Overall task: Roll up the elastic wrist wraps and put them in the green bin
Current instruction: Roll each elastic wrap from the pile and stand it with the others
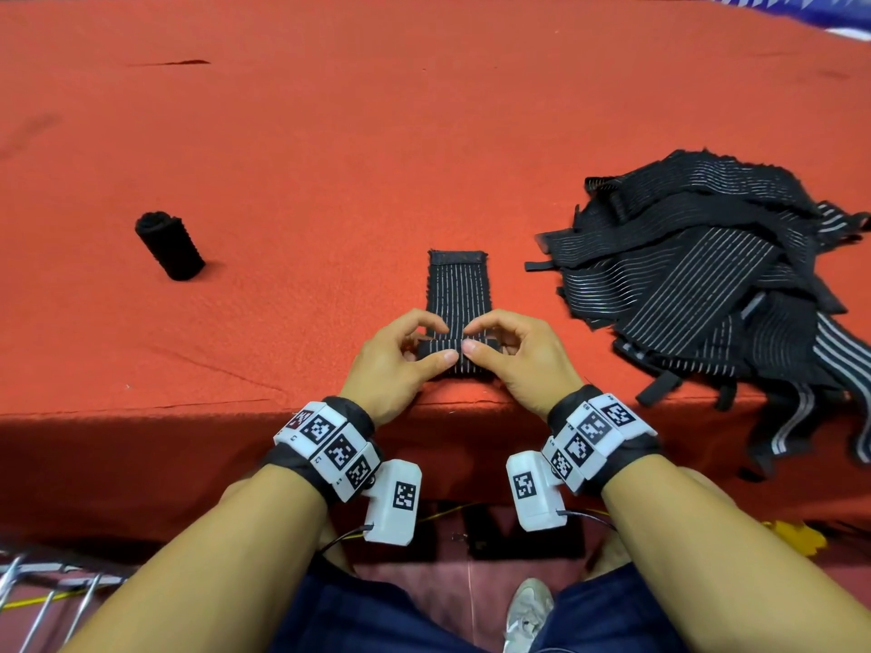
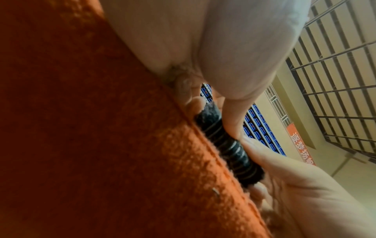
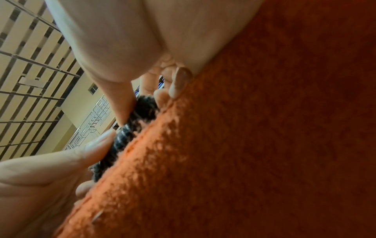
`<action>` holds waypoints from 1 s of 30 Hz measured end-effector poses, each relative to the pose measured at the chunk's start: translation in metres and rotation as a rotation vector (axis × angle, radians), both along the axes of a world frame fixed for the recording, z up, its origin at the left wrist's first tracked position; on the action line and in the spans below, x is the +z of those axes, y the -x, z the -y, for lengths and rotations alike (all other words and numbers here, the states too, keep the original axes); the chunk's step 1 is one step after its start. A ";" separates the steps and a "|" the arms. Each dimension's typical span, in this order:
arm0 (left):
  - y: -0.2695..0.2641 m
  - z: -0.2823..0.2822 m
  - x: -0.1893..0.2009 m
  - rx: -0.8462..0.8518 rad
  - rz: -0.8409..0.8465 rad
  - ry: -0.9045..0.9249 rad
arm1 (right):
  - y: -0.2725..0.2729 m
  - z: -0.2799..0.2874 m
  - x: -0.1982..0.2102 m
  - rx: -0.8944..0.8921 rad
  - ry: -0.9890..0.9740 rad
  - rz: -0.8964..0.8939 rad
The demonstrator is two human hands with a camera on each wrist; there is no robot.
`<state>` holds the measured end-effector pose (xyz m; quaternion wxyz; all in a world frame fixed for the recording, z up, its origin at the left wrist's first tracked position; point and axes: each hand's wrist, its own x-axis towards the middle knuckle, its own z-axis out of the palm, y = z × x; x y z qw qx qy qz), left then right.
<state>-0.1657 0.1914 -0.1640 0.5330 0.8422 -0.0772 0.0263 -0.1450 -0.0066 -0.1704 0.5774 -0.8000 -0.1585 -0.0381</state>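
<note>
both hands on the black elastic wrist wrap with thin white stripes (image 1: pixel 458 294), which lies flat on the orange-red felt-covered counter (image 1: pixel 330 134) right at the near edge, dead centre in front of the person. its long axis runs straight away from the body; the stripes run the same way. the near end is already turned into a small roll whose axis lies crosswise, left to right, parallel to the counter edge.

left hand (image 1: pixel 400 360) pinches the left half of the roll, thumb on the near side, fingers curled over the top. right hand (image 1: pixel 511 358) mirrors it on the right half. thumb tips nearly meet at the middle. both wrist views confirm it: striped roll clamped between thumb and fingertips, pressed down on the felt.

key relation: the unrolled length sits beyond the hands, away from the body, so the roll has to travel forward along the long axis. both hands are equally near, so it looks like a symmetric two-hand job; uneven push would probably cone the roll.

judgement: early in this wrap, most of its length is still flat.

one finished black rolled-up wrap (image 1: pixel 170 246) lies well apart to the far left. tangled pile of black striped wraps (image 1: pixel 716 275) sits to the right, spilling over the counter edge, nearer the right hand. green bin not visible in any view.
</note>
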 end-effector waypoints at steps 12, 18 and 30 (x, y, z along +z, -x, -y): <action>0.000 0.004 0.000 0.066 0.026 -0.166 | 0.003 -0.003 0.001 -0.196 0.124 0.092; -0.002 0.004 0.002 0.075 0.025 -0.159 | 0.007 -0.003 0.004 -0.119 0.142 0.128; -0.007 0.005 0.011 0.098 -0.020 -0.193 | 0.002 0.001 0.001 -0.126 0.104 0.084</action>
